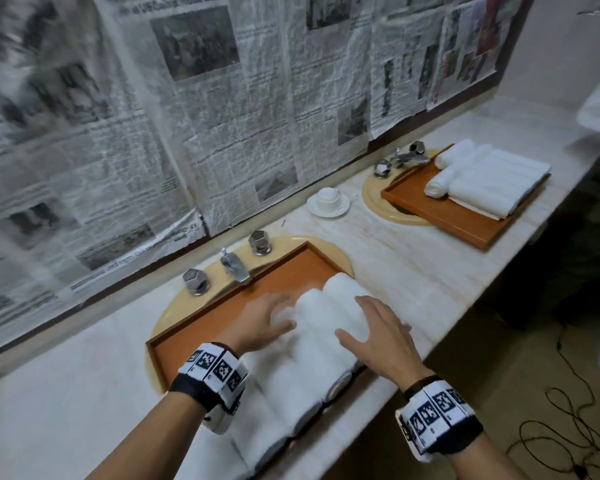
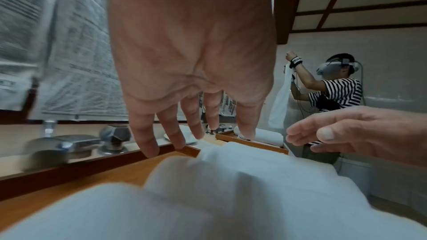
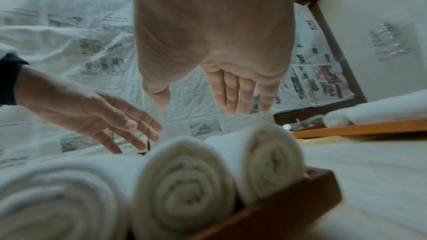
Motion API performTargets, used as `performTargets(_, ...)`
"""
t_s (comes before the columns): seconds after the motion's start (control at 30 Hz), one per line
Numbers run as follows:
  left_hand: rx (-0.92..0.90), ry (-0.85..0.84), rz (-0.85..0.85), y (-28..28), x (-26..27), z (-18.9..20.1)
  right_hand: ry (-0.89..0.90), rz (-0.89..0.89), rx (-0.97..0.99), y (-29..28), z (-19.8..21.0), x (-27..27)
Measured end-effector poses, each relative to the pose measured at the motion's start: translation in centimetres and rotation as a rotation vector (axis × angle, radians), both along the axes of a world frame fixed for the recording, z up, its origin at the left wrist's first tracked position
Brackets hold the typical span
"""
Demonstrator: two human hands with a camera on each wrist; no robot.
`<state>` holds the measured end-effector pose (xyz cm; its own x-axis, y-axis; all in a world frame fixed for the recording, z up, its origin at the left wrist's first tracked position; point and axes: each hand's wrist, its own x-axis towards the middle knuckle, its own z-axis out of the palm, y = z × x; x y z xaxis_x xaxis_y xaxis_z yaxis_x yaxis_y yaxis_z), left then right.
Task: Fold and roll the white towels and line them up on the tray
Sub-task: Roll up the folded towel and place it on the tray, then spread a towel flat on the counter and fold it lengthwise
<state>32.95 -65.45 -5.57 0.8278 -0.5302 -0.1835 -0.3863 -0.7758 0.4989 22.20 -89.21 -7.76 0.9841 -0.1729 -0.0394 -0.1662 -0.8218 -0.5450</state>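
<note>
The rolled towels (image 1: 326,344) lie side by side along the tray's (image 1: 201,327) right end, long axes front to back, directly under both hands, left hand (image 1: 257,323) and right hand (image 1: 378,337), flat, fingers loose, gripping nothing.

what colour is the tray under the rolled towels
Orange-brown wood; the tray shows best in the head view.

No legible txt; newspaper (image 1: 222,133) print too blurred to read.
</note>
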Motion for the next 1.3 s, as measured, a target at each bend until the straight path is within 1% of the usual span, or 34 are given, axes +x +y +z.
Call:
performTargets(0.1, -0.019, -0.019, 0.089, 4.3, -2.3, 0.2, -0.063, 0.099, -0.007, 4.0, 1.1, 0.0)
performTargets(0.2, -0.031, -0.026, 0.173, 9.4, -5.1, -0.3, -0.088, 0.199, -0.037, 8.7, 1.8, -0.2)
performTargets(0.43, -0.088, -0.03, 0.376, 23.9, -13.5, -2.1, -0.078, 0.415, -0.087, 20.8, 2.1, -2.5)
performTargets(0.6, -0.056, -0.037, 0.513, 33.4, -20.4, -2.7, -0.073, 0.566, -0.101, 30.2, 2.1, -5.1)
performTargets(0.73, -0.056, -0.017, 0.629, 39.9, -25.4, -3.2, -0.067, 0.674, -0.096, 37.0, 1.6, -6.8)
performTargets(0.87, -0.044, -0.002, 0.745, 44.9, -29.2, -3.5, -0.032, 0.802, -0.096, 42.7, 0.7, -8.2)
performTargets(1.07, -0.048, 0.0, 0.902, 50.4, -31.7, -4.1, -0.002, 0.992, -0.111, 49.7, -0.2, -7.9)
performTargets(1.17, -0.033, -0.012, 0.979, 53.0, -31.5, -4.4, -0.009, 1.076, -0.101, 53.1, -0.7, -6.6)
performTargets(1.3, 0.007, -0.05, 1.023, 56.7, -29.9, -4.8, -0.034, 1.178, -0.083, 58.0, -1.3, -4.4)
